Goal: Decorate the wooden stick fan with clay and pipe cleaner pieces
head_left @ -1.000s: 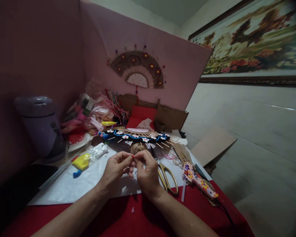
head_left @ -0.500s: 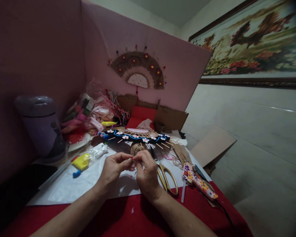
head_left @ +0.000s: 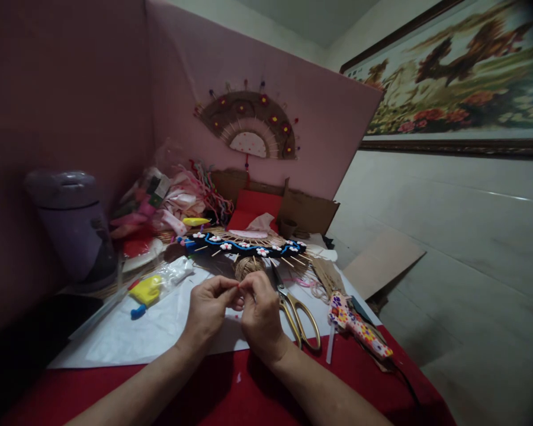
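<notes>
My left hand (head_left: pixel 211 305) and my right hand (head_left: pixel 262 310) meet at the fingertips over the white sheet (head_left: pixel 128 337). Both pinch a tiny red piece (head_left: pixel 238 286), mostly hidden between the fingers. Just beyond them is a ball of twine (head_left: pixel 247 267). Behind it lies a black fan (head_left: pixel 249 248) with white flowers, a blue wavy line and thin sticks along its edge. Gold-handled scissors (head_left: pixel 308 322) rest right beside my right hand.
A patterned glue gun (head_left: pixel 357 325) lies at the right. Yellow clay (head_left: pixel 146 290) in plastic and a purple tumbler (head_left: pixel 77 236) are at the left. A brown fan (head_left: pixel 262 109) hangs on the pink panel (head_left: pixel 328 112) behind.
Both hands have shifted very slightly, and the fingertips stay pressed together around the red piece. The objects around them have not moved.
</notes>
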Demonstrator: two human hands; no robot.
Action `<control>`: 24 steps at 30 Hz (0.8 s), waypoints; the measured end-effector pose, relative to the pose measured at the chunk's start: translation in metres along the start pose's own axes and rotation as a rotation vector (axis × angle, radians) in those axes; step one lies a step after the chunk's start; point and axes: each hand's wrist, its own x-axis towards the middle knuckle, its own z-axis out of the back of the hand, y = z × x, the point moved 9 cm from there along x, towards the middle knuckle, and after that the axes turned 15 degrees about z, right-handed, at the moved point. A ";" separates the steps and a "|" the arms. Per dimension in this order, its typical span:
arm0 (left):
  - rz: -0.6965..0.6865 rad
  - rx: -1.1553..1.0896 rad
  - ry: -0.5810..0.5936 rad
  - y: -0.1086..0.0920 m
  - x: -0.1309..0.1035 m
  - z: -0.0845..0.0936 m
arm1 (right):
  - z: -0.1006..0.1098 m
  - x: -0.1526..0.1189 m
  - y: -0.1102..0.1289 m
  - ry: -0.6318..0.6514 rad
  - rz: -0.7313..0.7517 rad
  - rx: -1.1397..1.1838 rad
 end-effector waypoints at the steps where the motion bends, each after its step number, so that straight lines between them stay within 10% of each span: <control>1: -0.012 0.005 -0.013 0.000 -0.001 0.000 | -0.001 -0.001 0.001 0.010 0.008 -0.016; 18: 0.150 -0.162 0.092 0.016 0.011 0.005 | -0.003 0.005 -0.003 0.089 -0.043 -0.024; 24: 0.297 -0.244 0.242 0.015 0.010 -0.001 | 0.039 0.027 0.017 0.064 -0.176 0.102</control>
